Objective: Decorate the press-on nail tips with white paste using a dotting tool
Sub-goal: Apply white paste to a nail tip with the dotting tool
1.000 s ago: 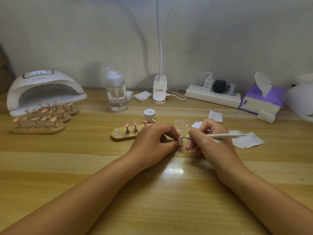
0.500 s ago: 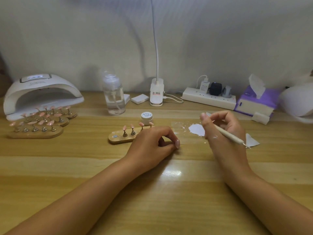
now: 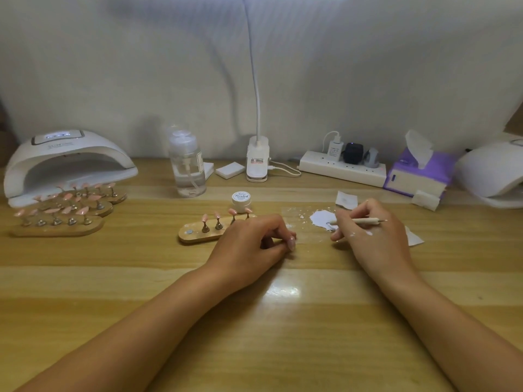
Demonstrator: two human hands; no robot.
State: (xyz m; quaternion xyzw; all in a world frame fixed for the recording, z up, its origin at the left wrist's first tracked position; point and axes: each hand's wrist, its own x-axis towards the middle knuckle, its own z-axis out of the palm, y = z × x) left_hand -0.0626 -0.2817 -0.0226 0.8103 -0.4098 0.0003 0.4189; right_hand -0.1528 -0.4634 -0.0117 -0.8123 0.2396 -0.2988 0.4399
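My left hand [image 3: 252,244] rests on the wooden table with its fingers closed, pinching a pale pink nail tip [image 3: 291,243] at the fingertips. Behind it lies an oval wooden holder [image 3: 192,236] carrying several pink nail tips [image 3: 218,215] on small metal stands. My right hand [image 3: 373,239], flecked with white, grips the dotting tool [image 3: 360,221] almost level. The tool's left end touches the blob of white paste [image 3: 321,218] spread on a clear film. A small white paste jar [image 3: 241,197] stands just past the holder.
A white curing lamp [image 3: 65,162] and more holders of pink tips [image 3: 56,222] sit at the left. Along the back are a pump bottle [image 3: 188,168], desk lamp base [image 3: 257,162], power strip [image 3: 339,168], purple tissue box [image 3: 416,176] and another white lamp [image 3: 492,171]. Paper scraps [image 3: 346,200] lie near my right hand.
My right hand left the nail tip, swung right and brought the tool's end down into the white paste. My left hand stayed put, still pinching the tip.
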